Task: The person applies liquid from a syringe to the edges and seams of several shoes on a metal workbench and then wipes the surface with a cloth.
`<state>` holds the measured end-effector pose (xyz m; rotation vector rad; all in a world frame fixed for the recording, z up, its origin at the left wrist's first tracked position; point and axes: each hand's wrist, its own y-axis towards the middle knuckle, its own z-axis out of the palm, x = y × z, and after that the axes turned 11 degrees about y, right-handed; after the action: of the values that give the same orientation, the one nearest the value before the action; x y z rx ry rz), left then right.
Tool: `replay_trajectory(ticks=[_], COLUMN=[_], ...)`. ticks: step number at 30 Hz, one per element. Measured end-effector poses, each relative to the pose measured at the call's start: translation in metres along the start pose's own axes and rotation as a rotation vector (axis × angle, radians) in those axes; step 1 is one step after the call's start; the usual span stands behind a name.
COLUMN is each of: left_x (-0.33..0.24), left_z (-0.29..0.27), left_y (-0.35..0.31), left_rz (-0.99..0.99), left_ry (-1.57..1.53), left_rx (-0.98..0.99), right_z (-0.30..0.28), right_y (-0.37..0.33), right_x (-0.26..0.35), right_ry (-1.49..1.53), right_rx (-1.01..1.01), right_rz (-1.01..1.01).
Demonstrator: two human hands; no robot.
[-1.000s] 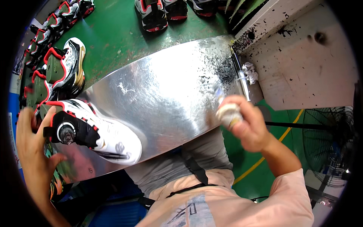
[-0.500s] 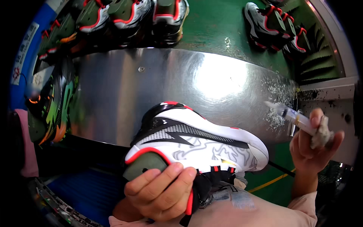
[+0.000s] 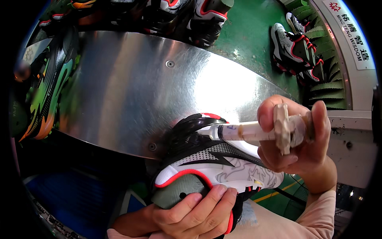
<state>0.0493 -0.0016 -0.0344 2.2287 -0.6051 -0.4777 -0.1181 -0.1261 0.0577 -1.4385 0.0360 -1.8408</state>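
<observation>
White glare on metal tabletop (image 3: 159, 93); black fisheye rim, edges bowed.

A metal bench (image 3: 131, 87), glaring with light toward its right, borders a worn green surface (image 3: 248, 36) beyond, with green flaps (image 3: 328, 87) in a pale frame (image 3: 361, 92) far right and yellow-lined green floor (image 3: 285, 206) near right.

Pale peach shirt (image 3: 278, 217); short, loose sleeves (image 3: 320, 211); grey-blue front print (image 3: 248, 215) (partly hidden); bare fingers (image 3: 207, 205).
</observation>
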Motion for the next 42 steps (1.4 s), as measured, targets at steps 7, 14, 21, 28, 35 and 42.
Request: replay_trajectory(ticks=[7,14,21,28,35,42], left_x=[0.002,0.010,0.006,-0.002,-0.011,-0.005], left_z=[-0.010,-0.002,-0.015,-0.012,-0.021,-0.014], left_y=[0.000,-0.008,-0.022,-0.036,-0.003,0.029], left_rz=[-0.004,0.124,0.153,0.153,0.111,0.189], left_ry=[0.012,-0.045,0.048,0.163,0.135,0.157], left_rx=[0.065,0.014,0.078,0.133,0.319,0.351], right_z=[-0.003,-0.026,-0.047,-0.051,-0.048,-0.100], right_y=[-0.031,-0.070,-0.126,-0.165,-0.192,-0.213], right_x=[-0.007,-0.028,-0.024,-0.020,-0.026,-0.079], right_ry=[-0.030,0.125,0.107,0.110,0.070,0.340], right_rx=[-0.049,-0.070,-0.067,-0.127,-0.233,-0.123], right_rz=[-0.092,-0.080,0.047,0.035,-0.088,-0.257])
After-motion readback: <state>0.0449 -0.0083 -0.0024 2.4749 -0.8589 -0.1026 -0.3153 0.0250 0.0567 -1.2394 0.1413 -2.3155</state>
